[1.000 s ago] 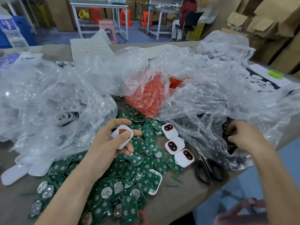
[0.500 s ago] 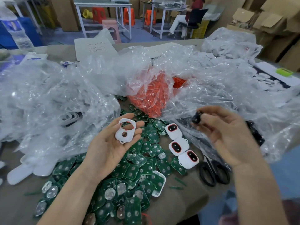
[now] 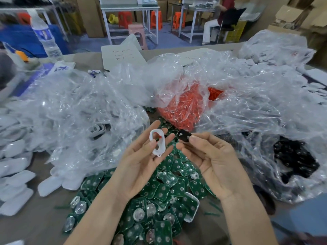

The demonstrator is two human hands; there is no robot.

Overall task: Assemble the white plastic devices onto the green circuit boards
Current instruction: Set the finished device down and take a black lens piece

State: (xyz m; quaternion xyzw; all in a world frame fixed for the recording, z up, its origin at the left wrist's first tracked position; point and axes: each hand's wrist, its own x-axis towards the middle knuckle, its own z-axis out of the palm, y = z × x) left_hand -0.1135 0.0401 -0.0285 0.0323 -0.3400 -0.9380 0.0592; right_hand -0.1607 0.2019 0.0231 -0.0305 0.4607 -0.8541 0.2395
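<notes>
My left hand (image 3: 139, 161) is palm up and holds a white plastic shell (image 3: 158, 143) with a red piece in its upper opening; the thumb presses on it. Just right of it, my right hand (image 3: 210, 161) pinches a small black oval part (image 3: 184, 136) between thumb and forefinger, close to the shell but apart from it. Below both hands lies a heap of green circuit boards (image 3: 152, 190), some with round metal domes. A white shell (image 3: 192, 207) lies on the heap.
Clear plastic bags surround the work area: white shells in the left bag (image 3: 70, 121), red parts in the middle bag (image 3: 184, 110), black parts in the right bag (image 3: 297, 158). Loose white shells (image 3: 49, 186) lie at the left. A person sits at a far table.
My right hand came out of the black-parts bag with a black part and moved left, up to the white shell. My left hand turned the shell and raised it.
</notes>
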